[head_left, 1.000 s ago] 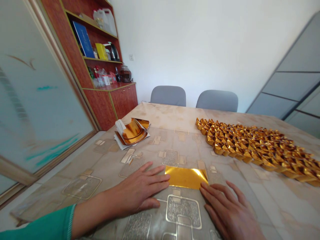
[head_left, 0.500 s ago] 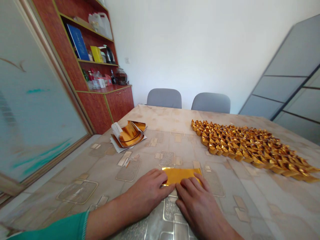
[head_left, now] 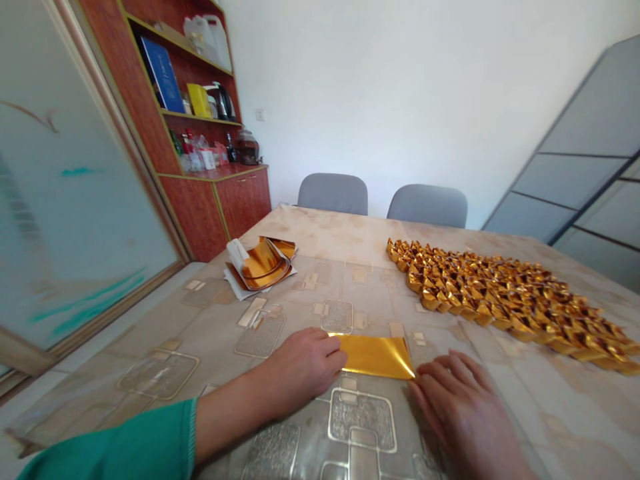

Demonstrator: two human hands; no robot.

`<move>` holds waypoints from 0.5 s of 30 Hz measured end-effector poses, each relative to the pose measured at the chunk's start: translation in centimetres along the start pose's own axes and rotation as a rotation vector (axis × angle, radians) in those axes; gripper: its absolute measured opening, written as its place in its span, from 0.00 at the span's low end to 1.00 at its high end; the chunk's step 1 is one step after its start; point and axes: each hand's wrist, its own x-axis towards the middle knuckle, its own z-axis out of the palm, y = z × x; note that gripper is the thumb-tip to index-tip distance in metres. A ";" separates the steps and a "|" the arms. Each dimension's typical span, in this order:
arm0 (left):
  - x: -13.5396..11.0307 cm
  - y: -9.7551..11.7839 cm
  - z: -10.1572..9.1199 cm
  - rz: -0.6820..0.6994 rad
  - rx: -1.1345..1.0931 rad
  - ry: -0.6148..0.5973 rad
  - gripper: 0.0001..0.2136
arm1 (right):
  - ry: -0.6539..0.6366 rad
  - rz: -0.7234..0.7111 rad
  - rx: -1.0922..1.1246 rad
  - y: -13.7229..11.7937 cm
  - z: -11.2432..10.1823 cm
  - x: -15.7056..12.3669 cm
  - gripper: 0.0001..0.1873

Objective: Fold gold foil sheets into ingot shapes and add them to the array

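A folded strip of gold foil paper (head_left: 377, 355) lies on the table in front of me, its long side running left to right. My left hand (head_left: 307, 363) is closed over the strip's left end, the fingers bent together on it. At the near right corner, my right hand (head_left: 453, 400) has its thumb and fingertips closed on the paper's edge. The corner is bright with glare, and the grip there is partly hidden behind the fingers.
Rows of folded gold foil pieces (head_left: 500, 293) cover the table's right side. A pile of curled gold and white sheets (head_left: 263, 263) sits at the back left. Two grey chairs (head_left: 333, 193) stand behind the patterned tablecloth (head_left: 280, 413); a red cabinet (head_left: 240, 200) is at the left.
My right hand has slid to the right along the near edge, from the strip's middle to its right corner. My left hand stays at the left end. The view has shifted slightly.
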 end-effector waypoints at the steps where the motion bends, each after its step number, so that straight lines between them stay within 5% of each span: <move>1: 0.1 0.1 0.0 -0.006 0.017 0.008 0.08 | -0.010 -0.008 0.026 -0.6 0.1 0.5 0.16; 5: 0.1 0.4 0.3 -0.016 0.048 0.046 0.07 | -0.124 -0.001 0.188 -3.7 1.6 3.2 0.01; 11: -0.3 0.1 0.6 -0.044 -0.023 0.080 0.08 | -0.137 -0.009 0.075 -5.0 5.1 5.0 0.05; 15: -0.4 -0.1 0.0 -0.092 -0.192 0.056 0.03 | -0.091 -0.002 0.115 -4.1 5.3 4.2 0.07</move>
